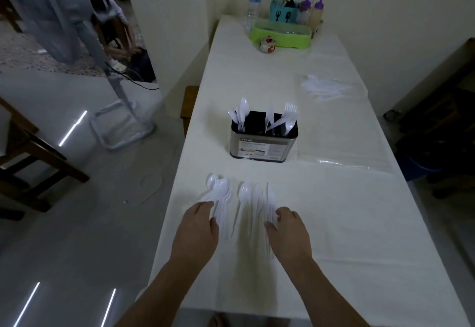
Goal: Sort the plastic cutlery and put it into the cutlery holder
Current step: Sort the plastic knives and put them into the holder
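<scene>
Now the left hand (pixel 196 226) pinches a bunch of white spoons (pixel 221 195) low in the middle. Beside it, the right hand (pixel 289 229) curls around more cutlery (pixel 257 198). These look light, thin and slippery, so hold the handles. Higher up stands the cutlery holder (pixel 262 144).

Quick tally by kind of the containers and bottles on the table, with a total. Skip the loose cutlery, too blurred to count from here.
Cutlery holder, metal, near the hands: 1
Teal utensil caddy: 1
Green tray: 1
Small patterned jar: 1
Water bottle: 1
Purple-capped squeeze bottles: 2
Total: 7
</scene>
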Available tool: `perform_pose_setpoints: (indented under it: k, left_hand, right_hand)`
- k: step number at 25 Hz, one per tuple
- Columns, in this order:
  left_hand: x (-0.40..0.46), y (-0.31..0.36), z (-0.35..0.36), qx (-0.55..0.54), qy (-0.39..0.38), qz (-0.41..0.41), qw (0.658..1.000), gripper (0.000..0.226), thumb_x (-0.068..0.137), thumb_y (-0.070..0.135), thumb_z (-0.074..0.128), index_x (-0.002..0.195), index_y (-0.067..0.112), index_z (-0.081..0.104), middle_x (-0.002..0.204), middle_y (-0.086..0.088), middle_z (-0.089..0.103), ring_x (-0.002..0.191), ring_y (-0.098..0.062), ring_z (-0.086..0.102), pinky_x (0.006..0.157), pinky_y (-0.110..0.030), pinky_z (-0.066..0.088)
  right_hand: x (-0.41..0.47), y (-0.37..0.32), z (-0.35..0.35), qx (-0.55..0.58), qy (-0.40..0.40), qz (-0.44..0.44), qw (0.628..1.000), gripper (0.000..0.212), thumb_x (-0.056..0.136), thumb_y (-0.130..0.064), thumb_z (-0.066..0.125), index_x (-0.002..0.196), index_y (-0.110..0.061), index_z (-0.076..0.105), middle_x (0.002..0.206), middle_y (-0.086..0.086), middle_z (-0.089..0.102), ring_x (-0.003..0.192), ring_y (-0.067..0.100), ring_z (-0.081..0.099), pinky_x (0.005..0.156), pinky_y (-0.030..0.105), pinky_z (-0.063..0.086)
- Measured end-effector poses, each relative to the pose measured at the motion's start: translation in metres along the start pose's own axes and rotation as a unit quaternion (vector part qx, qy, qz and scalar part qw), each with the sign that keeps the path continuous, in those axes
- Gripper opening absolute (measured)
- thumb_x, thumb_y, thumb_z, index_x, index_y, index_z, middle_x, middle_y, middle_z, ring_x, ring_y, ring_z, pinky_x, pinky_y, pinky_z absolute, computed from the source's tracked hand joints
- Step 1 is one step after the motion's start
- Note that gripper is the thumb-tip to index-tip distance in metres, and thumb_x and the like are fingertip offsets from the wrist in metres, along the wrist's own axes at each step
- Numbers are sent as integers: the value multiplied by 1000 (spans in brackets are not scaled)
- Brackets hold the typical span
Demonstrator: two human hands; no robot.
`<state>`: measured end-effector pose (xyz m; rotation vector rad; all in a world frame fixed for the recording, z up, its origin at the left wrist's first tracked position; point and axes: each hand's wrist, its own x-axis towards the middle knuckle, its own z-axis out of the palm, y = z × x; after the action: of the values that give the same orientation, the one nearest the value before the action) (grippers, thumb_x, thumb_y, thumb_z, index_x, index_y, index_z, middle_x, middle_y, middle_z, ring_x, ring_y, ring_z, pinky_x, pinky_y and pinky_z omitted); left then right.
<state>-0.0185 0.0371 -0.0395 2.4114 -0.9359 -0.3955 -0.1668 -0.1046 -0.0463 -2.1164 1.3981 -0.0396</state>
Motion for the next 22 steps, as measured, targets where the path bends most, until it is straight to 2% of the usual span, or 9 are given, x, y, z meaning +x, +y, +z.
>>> perform_pose_setpoints:
  k: [3, 5, 8, 10, 14, 16, 19, 22]
  left_hand:
    - [-12, 8, 14, -4, -26, 4, 1000, 42, 98, 22, 52, 139, 14, 51, 137, -4, 56, 129, -18, 49, 109, -30, 40]
    - [-16, 16, 22, -6, -36, 12, 999, 41, 99, 24, 52, 139, 16, 51, 136, -4, 56, 128, -18, 50, 107, -30, 41]
    - [-18, 28, 31, -2, -43, 27, 999, 40, 98, 24, 51, 137, 17, 52, 132, -2, 58, 123, -17, 52, 104, -28, 43]
    - [-18, 35, 35, -9, -46, 36, 998, 39, 98, 23, 51, 136, 17, 53, 130, -2, 58, 123, -17, 52, 102, -28, 44]
    - [-17, 45, 39, -26, -61, 41, 997, 36, 98, 20, 51, 133, 16, 55, 124, -2, 60, 119, -17, 53, 98, -28, 45]
    - [-16, 49, 41, -40, -69, 35, 996, 36, 97, 18, 51, 133, 15, 56, 125, -3, 60, 119, -18, 53, 100, -28, 44]
    - [-12, 52, 45, -82, -85, 4, 993, 34, 97, 15, 52, 130, 14, 58, 121, -3, 63, 109, -15, 58, 92, -22, 46]
    - [-6, 58, 44, -131, -105, -51, 984, 32, 99, 15, 50, 129, 14, 60, 112, 0, 67, 93, -9, 58, 81, -16, 41]
  right_hand:
    - [-9, 12, 12, 3, -14, 60, 998, 30, 92, -36, 60, 112, -13, 56, 107, 3, 59, 94, 21, 61, 77, 29, 49]
    - [-12, 14, 20, 3, -16, 79, 997, 29, 90, -39, 60, 104, -14, 57, 98, 2, 60, 87, 21, 63, 77, 37, 56]
    - [-12, 10, 23, -4, -21, 105, 994, 28, 89, -40, 61, 100, -15, 57, 96, 3, 65, 88, 23, 65, 80, 40, 57]
    - [-11, 6, 22, -10, -30, 118, 993, 27, 90, -36, 60, 102, -13, 58, 98, 4, 67, 92, 24, 66, 80, 36, 56]
    - [-6, 1, 18, -24, -63, 132, 989, 20, 88, -19, 56, 105, -9, 57, 102, 6, 66, 95, 26, 65, 67, 27, 45]
    - [-5, -3, 14, -32, -79, 135, 987, 17, 87, -17, 57, 103, -9, 58, 101, 6, 67, 94, 26, 65, 66, 26, 42]
    - [-4, -4, 11, -27, -85, 135, 987, 3, 87, -15, 57, 89, -13, 55, 88, 4, 61, 80, 24, 60, 64, 25, 42]
    - [-4, 1, 13, 16, -75, 153, 985, 8, 81, -15, 56, 74, -15, 51, 77, 1, 59, 66, 20, 55, 50, 21, 37]
